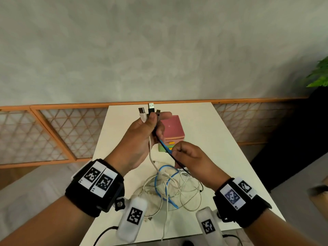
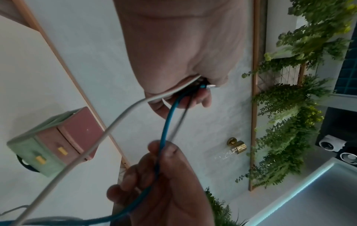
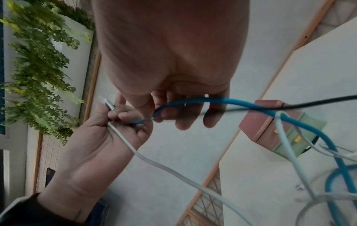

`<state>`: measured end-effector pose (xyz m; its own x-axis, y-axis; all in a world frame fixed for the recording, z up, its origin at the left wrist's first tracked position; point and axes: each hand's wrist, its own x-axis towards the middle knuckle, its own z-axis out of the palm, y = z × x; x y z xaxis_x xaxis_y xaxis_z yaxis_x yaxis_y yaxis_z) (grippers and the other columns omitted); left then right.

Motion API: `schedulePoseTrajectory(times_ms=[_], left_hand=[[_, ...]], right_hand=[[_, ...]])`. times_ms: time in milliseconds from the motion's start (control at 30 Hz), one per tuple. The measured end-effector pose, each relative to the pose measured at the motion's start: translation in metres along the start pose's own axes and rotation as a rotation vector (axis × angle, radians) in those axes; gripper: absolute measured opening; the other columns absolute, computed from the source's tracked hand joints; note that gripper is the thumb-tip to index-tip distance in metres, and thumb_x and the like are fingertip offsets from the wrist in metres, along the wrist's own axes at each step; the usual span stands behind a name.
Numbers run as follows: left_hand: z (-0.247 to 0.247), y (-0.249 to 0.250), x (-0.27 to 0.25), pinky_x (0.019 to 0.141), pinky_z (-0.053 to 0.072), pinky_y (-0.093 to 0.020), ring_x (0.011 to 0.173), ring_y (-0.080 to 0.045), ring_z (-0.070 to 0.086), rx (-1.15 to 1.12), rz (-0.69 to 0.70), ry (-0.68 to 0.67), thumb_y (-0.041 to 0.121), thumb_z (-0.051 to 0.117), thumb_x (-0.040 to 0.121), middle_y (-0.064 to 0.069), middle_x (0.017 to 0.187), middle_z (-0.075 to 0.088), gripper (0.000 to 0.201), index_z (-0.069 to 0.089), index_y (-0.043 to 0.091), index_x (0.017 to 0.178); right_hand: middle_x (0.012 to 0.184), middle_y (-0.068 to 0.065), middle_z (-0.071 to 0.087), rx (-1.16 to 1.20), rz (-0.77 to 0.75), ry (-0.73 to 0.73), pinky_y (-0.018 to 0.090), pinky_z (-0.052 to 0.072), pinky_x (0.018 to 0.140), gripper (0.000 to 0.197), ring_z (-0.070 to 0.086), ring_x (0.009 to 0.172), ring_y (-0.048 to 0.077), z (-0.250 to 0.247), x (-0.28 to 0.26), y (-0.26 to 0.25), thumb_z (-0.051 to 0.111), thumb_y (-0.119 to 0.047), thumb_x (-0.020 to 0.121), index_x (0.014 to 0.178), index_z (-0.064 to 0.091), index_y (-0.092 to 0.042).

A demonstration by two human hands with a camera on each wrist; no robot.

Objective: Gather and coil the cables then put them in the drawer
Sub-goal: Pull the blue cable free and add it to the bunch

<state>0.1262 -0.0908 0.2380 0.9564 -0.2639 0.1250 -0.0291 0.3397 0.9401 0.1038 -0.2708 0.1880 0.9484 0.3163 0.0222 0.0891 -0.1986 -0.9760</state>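
Observation:
My left hand (image 1: pixel 150 126) is raised above the table and grips the plug ends of several cables; a white USB plug (image 1: pixel 142 112) and two dark plugs stick up above its fingers. From it a white cable (image 1: pixel 150 153), a blue cable (image 1: pixel 164 145) and a thin black cable (image 1: pixel 179 163) hang down. My right hand (image 1: pixel 177 150) pinches the blue and black cables just below the left hand. The rest lies as a tangle of white and blue cables (image 1: pixel 170 190) on the white table (image 1: pixel 213 132). A small pink and green drawer box (image 1: pixel 173 132) stands behind the hands, both drawers closed.
An orange-framed lattice fence (image 1: pixel 53 132) runs behind the table in front of a grey wall. Green plants (image 1: pixel 319 75) hang at the right. The table's near edge lies just beyond my wrists, with dark floor to the right.

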Motion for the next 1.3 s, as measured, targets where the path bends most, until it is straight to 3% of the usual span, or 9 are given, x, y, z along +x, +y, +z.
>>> schedulePoseTrajectory(times_ms=[133,233,333,533,600,733,967,1133,1300], left_hand=[[0.003,0.004,-0.002,0.066,0.054,-0.036,0.056,-0.012,0.05,-0.139,0.003,0.042,0.032,0.049,0.098,0.003,0.061,0.045,0.026,0.059,0.008,0.091],[0.007,0.009,-0.009,0.053,0.054,-0.032,0.045,-0.012,0.044,-0.242,-0.052,0.029,0.034,0.046,0.094,0.001,0.058,0.042,0.024,0.048,0.012,0.083],[0.012,-0.003,-0.025,0.047,0.048,-0.028,0.04,-0.009,0.034,-0.226,-0.207,0.046,0.034,0.04,0.099,0.002,0.054,0.036,0.029,0.047,0.013,0.081],[-0.001,-0.032,-0.057,0.045,0.041,-0.027,0.04,-0.01,0.026,-0.178,-0.43,0.109,0.031,0.038,0.105,0.001,0.055,0.029,0.034,0.048,0.013,0.077],[-0.009,-0.037,-0.064,0.046,0.041,-0.028,0.041,-0.011,0.027,-0.136,-0.456,0.117,0.03,0.037,0.105,0.0,0.055,0.03,0.035,0.048,0.012,0.078],[-0.021,-0.036,-0.066,0.05,0.048,-0.031,0.043,-0.013,0.033,-0.066,-0.404,0.17,0.028,0.035,0.106,-0.001,0.056,0.035,0.034,0.048,0.009,0.081],[-0.025,-0.047,-0.058,0.057,0.051,-0.036,0.042,-0.013,0.038,0.019,-0.34,0.195,0.027,0.034,0.107,-0.001,0.055,0.038,0.035,0.047,0.008,0.081],[-0.028,-0.062,-0.085,0.051,0.042,-0.031,0.046,-0.016,0.024,0.156,-0.456,0.066,0.026,0.036,0.107,-0.001,0.055,0.025,0.043,0.04,0.016,0.065],[-0.053,-0.077,-0.124,0.047,0.035,-0.028,0.042,-0.015,0.023,0.162,-0.6,0.054,0.029,0.041,0.105,-0.001,0.054,0.025,0.043,0.037,0.016,0.064]], right_hand=[[0.082,-0.008,0.059,-0.451,-0.052,0.14,0.018,0.039,0.068,0.011,0.055,0.073,0.003,-0.005,0.007,0.028,0.067,-0.014,0.084,0.088,0.07,-0.024],[0.076,-0.008,0.052,-0.486,0.043,0.366,0.013,0.035,0.062,0.004,0.052,0.069,0.002,-0.015,0.019,0.036,0.073,-0.025,0.081,0.081,0.069,-0.027],[0.065,-0.004,0.059,-0.342,0.175,0.425,0.023,0.036,0.055,0.009,0.054,0.057,0.01,-0.022,0.037,0.035,0.07,-0.025,0.081,0.084,0.063,-0.02],[0.082,0.008,0.076,0.769,0.429,0.261,0.03,0.049,0.065,0.021,0.072,0.067,0.02,-0.017,0.056,0.027,0.047,-0.006,0.096,0.091,0.066,-0.012],[0.083,0.006,0.071,0.782,0.498,0.286,0.026,0.043,0.053,0.015,0.065,0.059,0.017,-0.011,0.063,0.035,0.052,-0.005,0.092,0.102,0.058,-0.015],[0.058,0.001,0.046,0.517,0.613,0.302,0.022,0.027,0.049,0.019,0.042,0.045,0.011,0.001,0.046,0.046,0.058,-0.014,0.092,0.073,0.058,-0.015],[0.092,0.015,0.073,0.979,0.827,0.061,0.045,0.05,0.082,0.025,0.072,0.078,0.029,0.043,0.003,0.055,0.042,-0.018,0.091,0.09,0.065,-0.007],[0.077,0.006,0.071,1.033,0.739,0.14,0.04,0.049,0.08,0.018,0.07,0.065,0.022,0.01,0.03,0.048,0.053,-0.023,0.079,0.086,0.065,-0.011],[0.07,0.002,0.069,1.013,0.705,0.18,0.039,0.048,0.08,0.018,0.069,0.058,0.017,-0.015,0.061,0.041,0.053,-0.02,0.087,0.074,0.062,-0.011]])
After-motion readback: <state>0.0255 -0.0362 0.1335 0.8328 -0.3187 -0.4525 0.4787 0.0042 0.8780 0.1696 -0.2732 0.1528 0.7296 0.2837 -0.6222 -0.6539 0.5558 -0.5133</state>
